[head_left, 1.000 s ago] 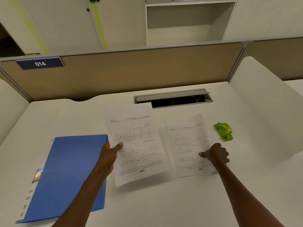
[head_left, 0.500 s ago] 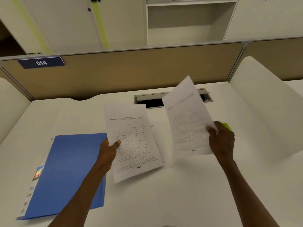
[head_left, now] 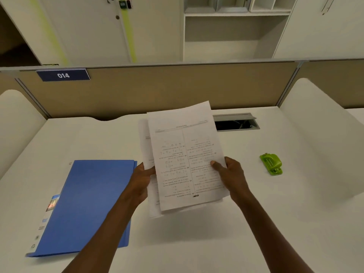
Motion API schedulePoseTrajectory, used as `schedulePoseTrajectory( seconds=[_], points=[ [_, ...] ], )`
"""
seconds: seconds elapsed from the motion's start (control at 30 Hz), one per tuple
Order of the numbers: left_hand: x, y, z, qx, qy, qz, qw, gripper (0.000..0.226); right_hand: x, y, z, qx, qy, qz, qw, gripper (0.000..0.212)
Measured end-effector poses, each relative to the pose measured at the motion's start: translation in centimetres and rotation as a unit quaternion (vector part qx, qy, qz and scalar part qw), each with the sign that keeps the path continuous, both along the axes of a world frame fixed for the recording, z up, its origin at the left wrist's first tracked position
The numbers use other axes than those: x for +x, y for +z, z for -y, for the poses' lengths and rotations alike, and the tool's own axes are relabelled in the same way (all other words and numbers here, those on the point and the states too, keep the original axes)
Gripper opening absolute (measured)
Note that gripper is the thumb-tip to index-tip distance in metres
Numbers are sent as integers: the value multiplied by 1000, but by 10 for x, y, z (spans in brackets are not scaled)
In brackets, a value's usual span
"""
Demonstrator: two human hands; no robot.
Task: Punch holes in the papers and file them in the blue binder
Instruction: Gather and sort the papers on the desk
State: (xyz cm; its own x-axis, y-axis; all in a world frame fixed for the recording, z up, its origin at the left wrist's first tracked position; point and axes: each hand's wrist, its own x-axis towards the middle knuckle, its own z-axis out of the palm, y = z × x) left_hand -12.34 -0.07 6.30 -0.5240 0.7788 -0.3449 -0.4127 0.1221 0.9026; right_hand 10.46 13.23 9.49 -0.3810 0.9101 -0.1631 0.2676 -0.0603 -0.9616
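A small stack of printed white papers (head_left: 185,154) is held up above the middle of the desk, its sheets slightly out of line. My left hand (head_left: 140,181) grips the stack's left edge, thumb on top. My right hand (head_left: 231,175) grips its right edge, thumb on the front sheet. The blue binder (head_left: 84,205) lies shut and flat on the desk to the left of my left arm. A green hole punch (head_left: 271,164) sits on the desk to the right, apart from both hands.
The white desk (head_left: 197,243) is bounded by a tan partition (head_left: 157,91) at the back and white side dividers (head_left: 315,125). A cable slot with an open grey lid (head_left: 235,123) lies behind the papers. Cabinets stand beyond the partition.
My right hand lifted the right sheet off the desk and carried it left onto the sheet in my left hand. Both hands now hold the papers together as one stack.
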Motion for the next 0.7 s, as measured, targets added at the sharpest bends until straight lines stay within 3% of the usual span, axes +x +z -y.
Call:
schedulePoseTrajectory(
  seconds=[0.2,0.33,0.47,0.7],
  points=[
    [-6,1,12,9,-16,35,999,32,-17,-5,14,49,34,33,998,41],
    [-9,1,13,-15,9,76,997,57,-28,-13,24,91,64,46,993,54],
    [-12,-5,17,4,15,3,1000,33,-41,-20,32,94,75,51,991,55],
    [-36,-13,36,18,48,-40,998,23,-56,-44,24,47,29,85,995,43]
  ],
)
